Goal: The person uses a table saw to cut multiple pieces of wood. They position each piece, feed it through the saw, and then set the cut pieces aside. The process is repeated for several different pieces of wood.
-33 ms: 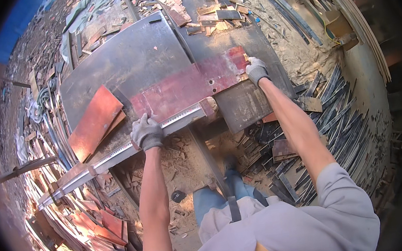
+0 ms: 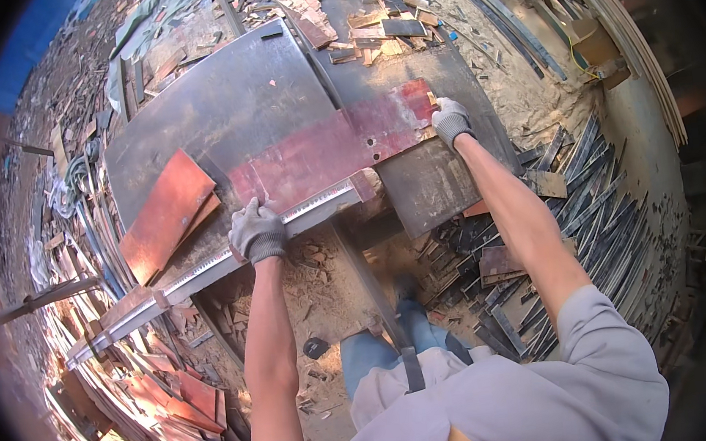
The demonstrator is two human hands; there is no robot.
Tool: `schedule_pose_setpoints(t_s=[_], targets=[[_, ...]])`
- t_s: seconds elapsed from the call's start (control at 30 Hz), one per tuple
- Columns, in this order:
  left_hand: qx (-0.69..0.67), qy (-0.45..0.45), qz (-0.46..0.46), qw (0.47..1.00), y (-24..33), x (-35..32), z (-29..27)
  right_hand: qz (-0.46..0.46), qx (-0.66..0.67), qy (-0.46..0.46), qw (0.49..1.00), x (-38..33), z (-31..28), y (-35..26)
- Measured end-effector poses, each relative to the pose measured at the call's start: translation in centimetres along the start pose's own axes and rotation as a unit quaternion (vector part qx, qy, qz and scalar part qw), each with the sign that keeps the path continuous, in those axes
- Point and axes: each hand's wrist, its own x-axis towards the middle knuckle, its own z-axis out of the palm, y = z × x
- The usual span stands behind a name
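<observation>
A long, worn red board (image 2: 313,156) lies across the dark metal table (image 2: 221,89), with two small holes near its near edge. My right hand (image 2: 451,122), in a grey knit glove, grips the board's right end. At the near left corner of the board is my left hand (image 2: 257,230), also gloved; its fingers are bent at the board's edge, and the palm sits over a metal rail with a measuring scale (image 2: 193,280). This rail runs along the table's near side. Left of the red board, orange-red panels (image 2: 167,211) lie stacked askew.
Wood offcuts (image 2: 381,31) are heaped on the table's far part. Dark strips (image 2: 581,207) pile up at the right on the floor. More reddish scraps (image 2: 175,399) lie at the lower left. Sawdust (image 2: 325,287) covers the surface below the rail, and a cardboard box (image 2: 595,42) stands far right.
</observation>
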Motion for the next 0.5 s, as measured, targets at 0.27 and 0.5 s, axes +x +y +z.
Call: schedule_pose_setpoints(t_s=[0.27, 0.5], targets=[[0.018, 0.023, 0.012, 1.000, 2.4, 10.3, 0.4, -0.005, 0.084, 0.007, 0.996, 8.3, -1.4, -3.2], [-0.023, -0.029, 0.067, 0.997, 4.4, 14.4, 5.2, 0.013, 0.485, -0.025, 0.874, -8.5, -10.0, 2.4]])
